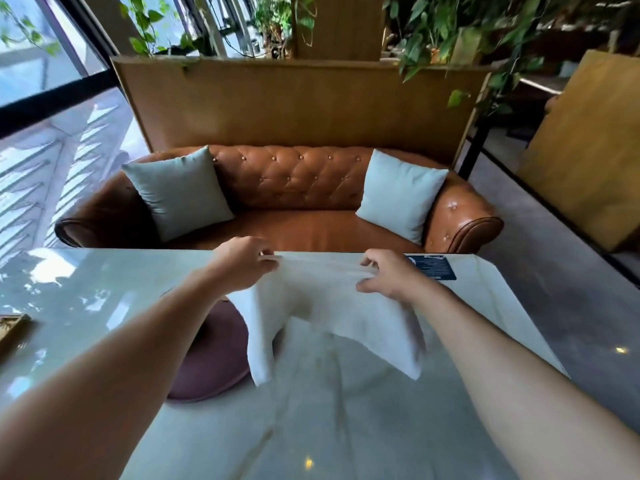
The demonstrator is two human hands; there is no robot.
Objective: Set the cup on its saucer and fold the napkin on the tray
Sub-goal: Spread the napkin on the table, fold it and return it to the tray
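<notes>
A white napkin (329, 306) hangs in the air above the table, stretched between both hands. My left hand (242, 265) pinches its upper left edge and my right hand (388, 275) pinches its upper right edge. The cloth's two lower corners droop down toward the table. Under the napkin and my left forearm lies a round dark maroon tray (211, 362), mostly hidden. No cup or saucer shows in the head view.
The glossy pale marble table (311, 427) fills the foreground. A dark blue card (436, 266) lies near its far right edge. A gold-framed object (10, 329) sits at the left edge. Beyond the table stands a brown leather sofa (294, 188) with two pale cushions.
</notes>
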